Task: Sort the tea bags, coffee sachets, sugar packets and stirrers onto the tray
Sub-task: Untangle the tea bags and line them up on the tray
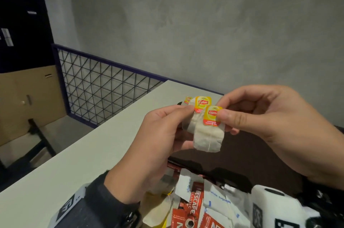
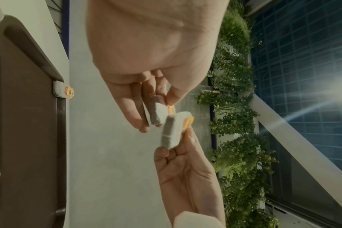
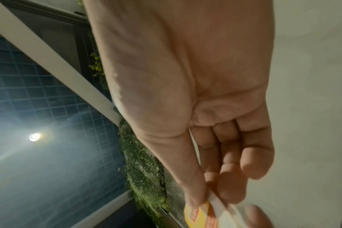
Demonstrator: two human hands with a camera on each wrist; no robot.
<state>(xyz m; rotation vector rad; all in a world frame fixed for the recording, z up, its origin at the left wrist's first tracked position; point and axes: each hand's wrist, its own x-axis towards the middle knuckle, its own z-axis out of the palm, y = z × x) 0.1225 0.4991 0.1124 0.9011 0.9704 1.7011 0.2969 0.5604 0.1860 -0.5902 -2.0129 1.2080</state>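
My left hand [image 1: 187, 116] pinches a white Lipton tea bag [image 1: 191, 121] by its upper edge, just below its yellow tag. My right hand [image 1: 222, 114] pinches the yellow tag of a second tea bag [image 1: 208, 138], which hangs in front of the first and overlaps it. Both are held above the dark tray [image 1: 251, 153]. A third tea bag [image 1: 188, 100] lies at the tray's far corner. In the left wrist view the left hand [image 2: 166, 103] and right hand [image 2: 185, 135] hold their bags close together. The right wrist view shows the right hand [image 3: 203, 200] pinching the tag [image 3: 197, 214].
A loose pile lies near me: red Nescafe sachets [image 1: 193, 201], white sugar packets [image 1: 217, 198] and more tea bags [image 1: 158, 207]. The white table [image 1: 83, 162] stretches left of the tray. A dark wire-mesh railing [image 1: 104, 86] runs past its far edge, against a grey wall.
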